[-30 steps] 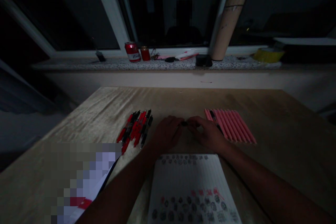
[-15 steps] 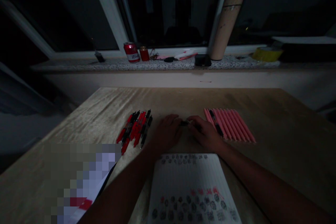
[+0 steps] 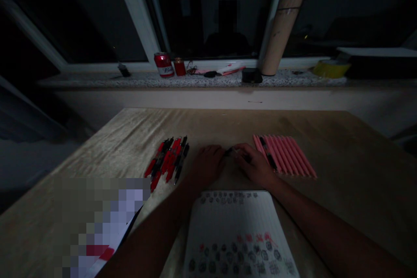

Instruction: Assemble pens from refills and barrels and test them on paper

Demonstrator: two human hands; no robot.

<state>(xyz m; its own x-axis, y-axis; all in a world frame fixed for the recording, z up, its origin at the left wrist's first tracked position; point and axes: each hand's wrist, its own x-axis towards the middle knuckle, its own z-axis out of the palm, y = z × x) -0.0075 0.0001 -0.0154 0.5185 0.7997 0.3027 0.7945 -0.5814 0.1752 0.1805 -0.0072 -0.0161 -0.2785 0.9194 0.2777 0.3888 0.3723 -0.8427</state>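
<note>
A small pen (image 3: 230, 151) with a dark end and a pale, clear-looking part is between my two hands, above the tabletop. My right hand (image 3: 252, 160) pinches its pale part between thumb and fingers. My left hand (image 3: 209, 161) is closed at the dark end, its fingers bent and partly in shadow. To the left lies a loose group of red and black pens (image 3: 167, 159). On the right, several pink pens (image 3: 288, 155) lie side by side in a row, with one black pen (image 3: 269, 153) among them. Dim light hides fine detail.
An open lined notebook (image 3: 239, 221) with black and red marks lies between my forearms on the table (image 3: 211, 124). A pixelated patch covers the lower left. On the windowsill stand a red can (image 3: 163, 65), a small red jar (image 3: 179, 67), a tall tube (image 3: 282, 34) and yellow tape (image 3: 331, 68).
The pen between my hands has tilted, its dark end now angled and more exposed. My fingers have shifted slightly. The pens on both sides and the notebook stay in place.
</note>
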